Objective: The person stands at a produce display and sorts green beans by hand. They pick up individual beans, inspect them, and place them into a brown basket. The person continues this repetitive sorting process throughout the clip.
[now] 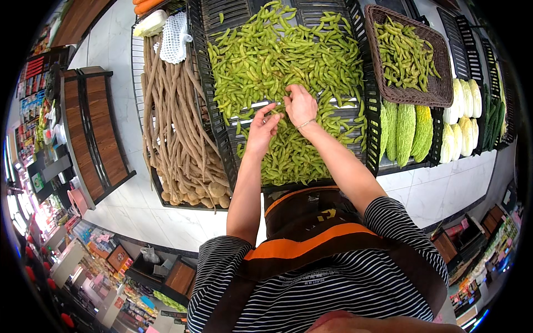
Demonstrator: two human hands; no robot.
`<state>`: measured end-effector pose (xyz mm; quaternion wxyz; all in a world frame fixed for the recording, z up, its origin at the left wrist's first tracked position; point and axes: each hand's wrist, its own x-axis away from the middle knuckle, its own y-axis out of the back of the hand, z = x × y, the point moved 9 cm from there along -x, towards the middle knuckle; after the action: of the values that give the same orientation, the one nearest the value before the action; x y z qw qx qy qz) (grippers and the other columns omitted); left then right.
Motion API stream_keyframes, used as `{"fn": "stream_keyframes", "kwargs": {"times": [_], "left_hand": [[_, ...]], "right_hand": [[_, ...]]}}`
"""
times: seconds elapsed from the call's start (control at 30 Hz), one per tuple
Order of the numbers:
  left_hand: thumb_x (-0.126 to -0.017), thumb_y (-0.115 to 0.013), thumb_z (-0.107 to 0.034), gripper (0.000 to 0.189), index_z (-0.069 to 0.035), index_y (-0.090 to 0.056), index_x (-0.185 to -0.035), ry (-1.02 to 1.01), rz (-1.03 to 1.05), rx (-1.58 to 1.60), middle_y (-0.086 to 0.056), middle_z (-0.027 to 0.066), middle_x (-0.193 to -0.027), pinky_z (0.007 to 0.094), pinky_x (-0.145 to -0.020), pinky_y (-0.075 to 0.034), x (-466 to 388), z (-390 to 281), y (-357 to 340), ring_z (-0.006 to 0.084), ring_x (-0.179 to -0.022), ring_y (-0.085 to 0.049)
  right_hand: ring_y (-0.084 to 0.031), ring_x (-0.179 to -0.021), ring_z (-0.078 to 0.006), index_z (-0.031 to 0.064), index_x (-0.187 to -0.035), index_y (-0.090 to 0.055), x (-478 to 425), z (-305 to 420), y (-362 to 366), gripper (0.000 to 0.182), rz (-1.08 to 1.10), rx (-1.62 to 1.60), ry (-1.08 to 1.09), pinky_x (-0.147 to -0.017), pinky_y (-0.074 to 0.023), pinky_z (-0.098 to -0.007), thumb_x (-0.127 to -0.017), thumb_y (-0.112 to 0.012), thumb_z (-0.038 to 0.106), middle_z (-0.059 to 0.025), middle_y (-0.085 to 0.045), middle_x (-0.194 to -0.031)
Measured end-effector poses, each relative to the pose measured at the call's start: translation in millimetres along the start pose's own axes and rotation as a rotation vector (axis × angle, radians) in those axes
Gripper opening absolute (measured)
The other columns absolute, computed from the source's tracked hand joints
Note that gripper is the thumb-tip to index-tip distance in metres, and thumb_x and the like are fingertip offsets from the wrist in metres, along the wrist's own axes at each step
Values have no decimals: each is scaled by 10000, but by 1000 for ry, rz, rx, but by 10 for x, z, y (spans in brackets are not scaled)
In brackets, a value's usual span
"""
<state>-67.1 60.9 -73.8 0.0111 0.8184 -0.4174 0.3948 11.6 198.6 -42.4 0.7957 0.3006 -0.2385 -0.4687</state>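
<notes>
Green soybean pods (258, 70) lie spread over black slatted plastic crates (220, 104) in front of me, with a second heap of pods (291, 158) nearer my body. My left hand (264, 127) is over the gap between them, a pod (275, 111) pinched between thumb and fingers. Just to its right and slightly farther off, my right hand (300, 104) reaches into the edge of the far pods, its fingers bent down; whether it grips a pod cannot be told. A thin bracelet is on the right wrist.
Long brown yams (173, 104) and potatoes (191, 193) fill the crate at left, with a white foam net (174, 38) on top. At right, a brown woven basket (439, 89) holds more pods. Bitter melons (406, 133) and Chinese cabbages (460, 133) stand beyond the crate wall.
</notes>
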Motion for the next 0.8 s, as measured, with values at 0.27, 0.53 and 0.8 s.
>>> {"fn": "stream_keyframes", "kwargs": {"times": [0.27, 0.53, 0.8], "left_hand": [[-896, -639, -120, 249, -110, -594, -1140, 8, 76, -75, -627, 2, -910, 206, -606, -410, 95, 97, 30, 63, -661, -489], [-813, -700, -147, 205, -47, -643, -983, -176, -160, -814, -608, 3, -709, 239, -543, -408, 211, -359, -53, 62, -568, -489], [-803, -671, -135, 182, -42, -610, -948, -650, -508, -1106, -634, 110, -870, 378, -649, -504, -98, -837, -357, 283, -740, -634]], "right_hand": [[-623, -758, -334, 97, -862, -629, 7, 14, -11, 115, 39, 2, 23, -666, -504, -443, -758, -662, 135, -102, -596, -870], [-651, -753, -278, 65, -806, -661, 31, -286, 122, 177, 155, -166, -144, -693, -511, -378, -736, -714, 218, -101, -654, -822], [-626, -615, -126, -13, -1041, -585, 136, -496, -71, 292, 312, -773, -507, -547, -487, -244, -817, -674, 152, -65, -674, -805]]}}
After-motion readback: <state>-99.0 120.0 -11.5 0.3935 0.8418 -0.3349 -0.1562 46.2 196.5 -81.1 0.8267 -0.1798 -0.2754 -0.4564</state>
